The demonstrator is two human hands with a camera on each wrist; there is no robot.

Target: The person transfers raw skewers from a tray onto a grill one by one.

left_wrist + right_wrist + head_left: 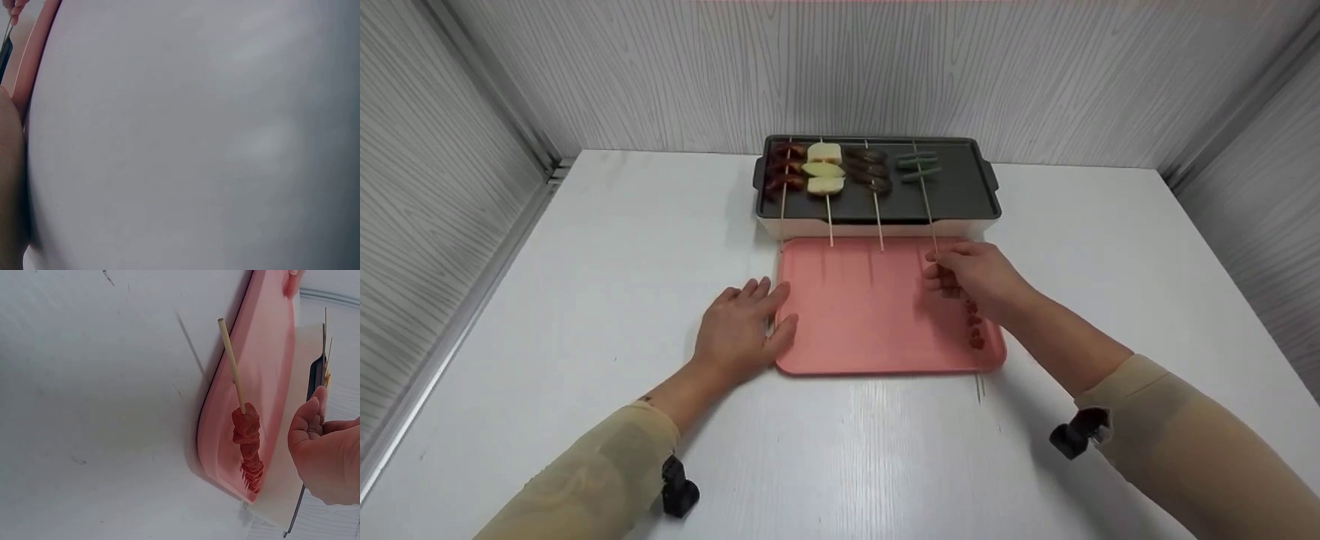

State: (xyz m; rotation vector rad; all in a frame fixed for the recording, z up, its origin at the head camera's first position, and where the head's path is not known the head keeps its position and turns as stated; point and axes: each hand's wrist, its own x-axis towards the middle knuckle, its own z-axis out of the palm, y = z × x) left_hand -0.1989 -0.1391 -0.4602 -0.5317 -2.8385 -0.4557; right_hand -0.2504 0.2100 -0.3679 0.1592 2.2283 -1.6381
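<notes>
My right hand [979,276] pinches the lower end of the stick of a green skewer [919,174], whose green pieces lie on the grill [960,184]. In the right wrist view the right hand [329,455] shows its curled fingers by the grill's edge. My left hand [739,330] rests on the table at the left side of a pink tray [877,330], thumb and index finger touching its rim. A red meat skewer [247,430] lies along the tray's right side, its stick reaching over the near rim.
Three other skewers lie side by side on the grill: a dark red one [786,169], a pale yellow one [825,170] and a brown one [870,171]. Their sticks stick out over the grill's front edge. The white table [840,457] ends at grey panelled walls [855,75].
</notes>
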